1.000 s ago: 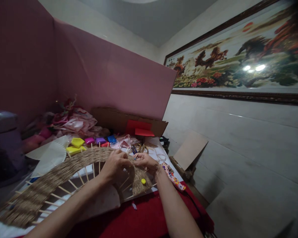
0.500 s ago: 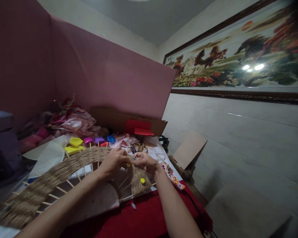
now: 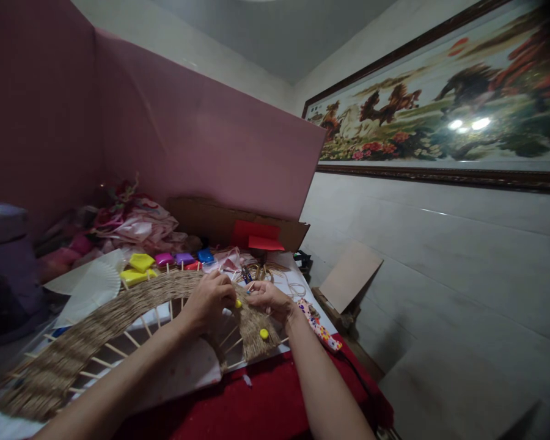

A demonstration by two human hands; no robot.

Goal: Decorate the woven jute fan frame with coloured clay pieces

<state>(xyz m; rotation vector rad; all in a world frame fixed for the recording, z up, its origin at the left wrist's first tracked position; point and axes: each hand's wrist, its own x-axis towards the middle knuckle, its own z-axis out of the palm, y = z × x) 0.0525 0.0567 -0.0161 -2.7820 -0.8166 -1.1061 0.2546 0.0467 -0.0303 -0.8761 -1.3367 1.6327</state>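
- Left hand (image 3: 213, 299): fingers curled in on the woven arch, a yellow dab (image 3: 238, 303) right by the fingertips. Can't tell if it's actually gripping anything.
- Right hand (image 3: 270, 299): thumb and fingers bunched together at the weave, tiny speck of blue there; can't tell what it is or if it's held.
- The woven arch (image 3: 132, 305), brown twine on pale sticks, sits under both hands, sweeping from 8 o'clock to about 5.
- Yellow disc (image 3: 264, 333) on the weave, 6 o'clock from the right hand.
- Flowery strip (image 3: 321, 329) at 4 o'clock, red cloth (image 3: 247, 406) at 6.
- Yellow packets (image 3: 141, 263) at 10, blue packet (image 3: 205, 255) near 12.
- Framed horse picture (image 3: 421, 116) way up at 2.
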